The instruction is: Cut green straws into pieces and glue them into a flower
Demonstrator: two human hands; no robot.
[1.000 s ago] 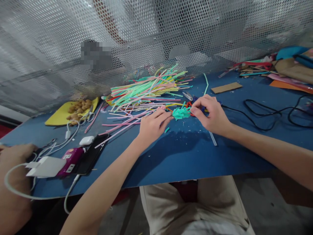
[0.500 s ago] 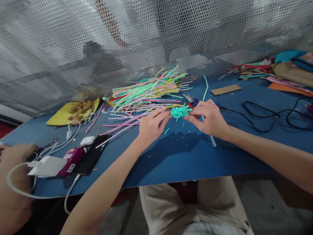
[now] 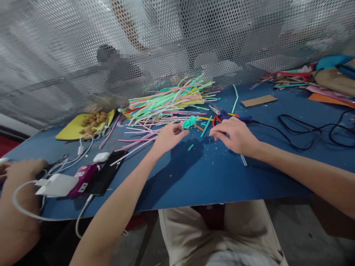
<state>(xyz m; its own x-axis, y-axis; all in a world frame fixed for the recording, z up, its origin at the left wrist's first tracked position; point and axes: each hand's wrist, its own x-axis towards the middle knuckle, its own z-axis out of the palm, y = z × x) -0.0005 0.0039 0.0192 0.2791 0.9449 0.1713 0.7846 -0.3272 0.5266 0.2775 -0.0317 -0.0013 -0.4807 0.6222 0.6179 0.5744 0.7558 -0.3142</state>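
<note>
My left hand [image 3: 170, 138] is closed on a turquoise bundle of short fuzzy stems [image 3: 190, 122], pinched at its left end. My right hand [image 3: 234, 135] is apart from the bundle, its fingers bent and drawn together; whether anything small is between them is hidden. Between the hands a straight turquoise stem [image 3: 206, 126] lies on the blue table [image 3: 188, 184]. Scissors with red handles [image 3: 215, 111] lie just beyond my right hand. A short turquoise piece [image 3: 190, 147] is on the table below the bundle.
Behind the hands lies a large pile of coloured stems [image 3: 172, 99]. At left are a yellow sheet [image 3: 66, 127] with brown lumps, a phone [image 3: 107, 179], a purple adapter [image 3: 83, 180], cables and another person's arm [image 3: 20, 207]. Cardboard [image 3: 259, 101] and a black cable [image 3: 296, 146] are at right.
My hands have moved apart. The turquoise bundle has shifted left with my left hand, and my right hand has let go of it. The straight turquoise stem now shows between them.
</note>
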